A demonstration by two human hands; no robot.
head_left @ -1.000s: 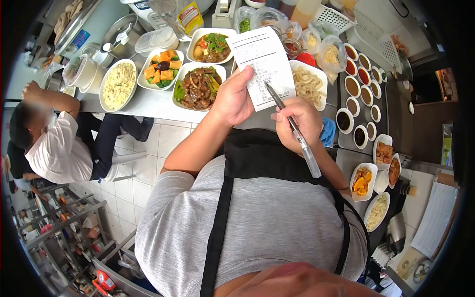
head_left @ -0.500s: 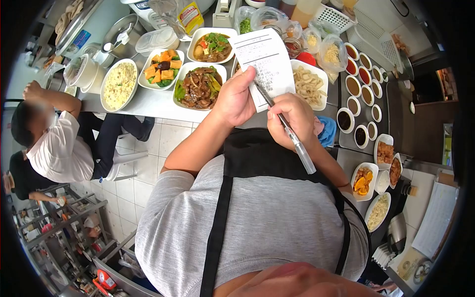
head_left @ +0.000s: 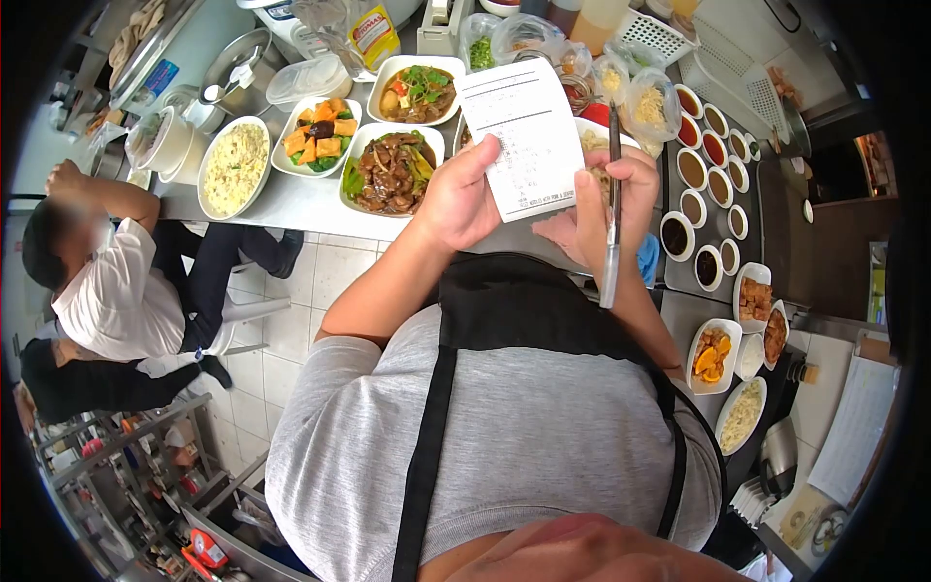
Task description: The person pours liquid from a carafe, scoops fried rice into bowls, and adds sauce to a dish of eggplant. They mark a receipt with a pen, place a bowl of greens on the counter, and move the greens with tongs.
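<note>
A white printed receipt (head_left: 524,136) is held up over the counter between my hands. My left hand (head_left: 464,194) pinches its left edge, thumb on top. My right hand (head_left: 621,199) grips a pen (head_left: 612,218) that stands nearly in line with my forearm, apart from the paper's print; the thumb is by the receipt's right edge. Behind the receipt, a dish of pale food (head_left: 599,145) is mostly hidden. Just left of my left hand sits a square bowl of brown meat and greens (head_left: 391,170).
Fried rice (head_left: 233,167), a vegetable dish (head_left: 316,136) and a garnished stew (head_left: 417,89) line the counter. Sauce cups (head_left: 691,170) stand at right, near bowls of orange-topped food (head_left: 712,357) and rice (head_left: 743,415). A seated person (head_left: 126,281) is at left.
My right hand has swung the pen off the receipt to the right and turned it upright. More of the receipt's lower print shows. Behind the seated person, another person has shifted position.
</note>
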